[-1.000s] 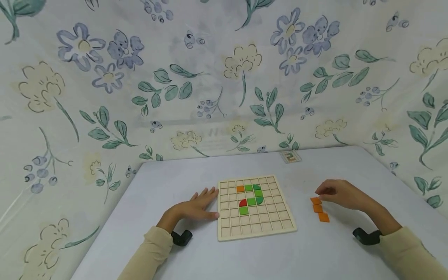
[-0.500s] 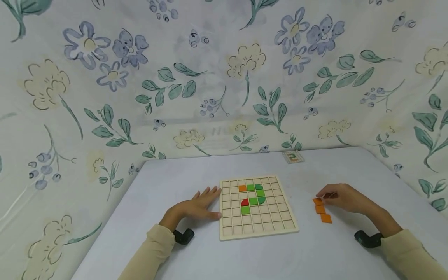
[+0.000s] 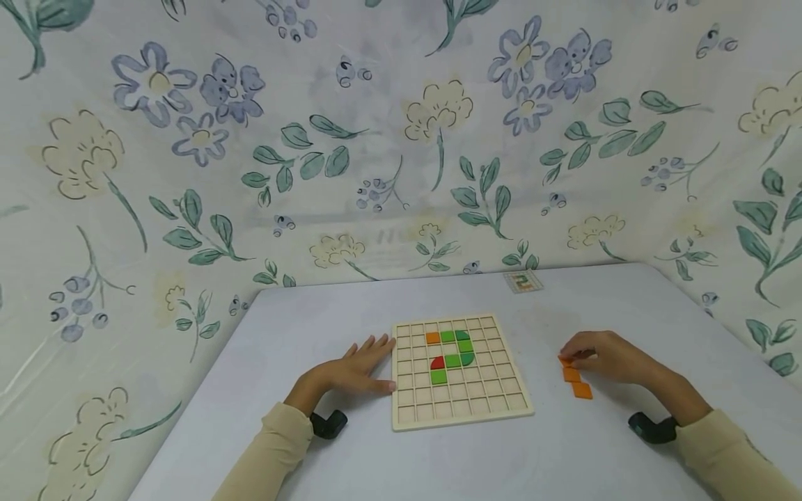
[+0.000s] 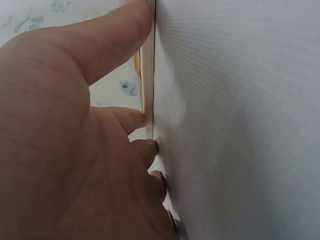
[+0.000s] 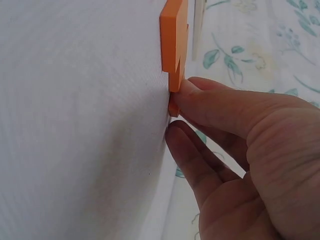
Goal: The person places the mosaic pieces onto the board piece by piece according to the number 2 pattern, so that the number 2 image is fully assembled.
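Observation:
My left hand [image 3: 351,369] lies with fingers spread at the left edge of a pale wooden grid board [image 3: 464,417]. In the left wrist view, the thumb [image 4: 115,35] and a fingertip touch the board's side. On the grid sit an orange square tile [image 3: 433,337], several green tiles [image 3: 453,361] and a red rounded tile [image 3: 437,363]. Right of the board, my right hand [image 3: 610,356] pinches the farthest orange tile [image 5: 173,107] of a short staggered row, thumb and fingertips partly hiding it. Two more orange tiles [image 3: 582,390] lie nearer, touching corner to edge.
A small pattern card [image 3: 523,281] lies at the back of the white table [image 3: 376,466]. Behind the table hangs a floral cloth [image 3: 376,139]. Black wrist cameras [image 3: 328,424] sit under both wrists, close to the tabletop.
My right hand has shifted slightly left and down over the farthest orange tile, covering more of it. The left hand stays at the board's edge; the view shifts slightly.

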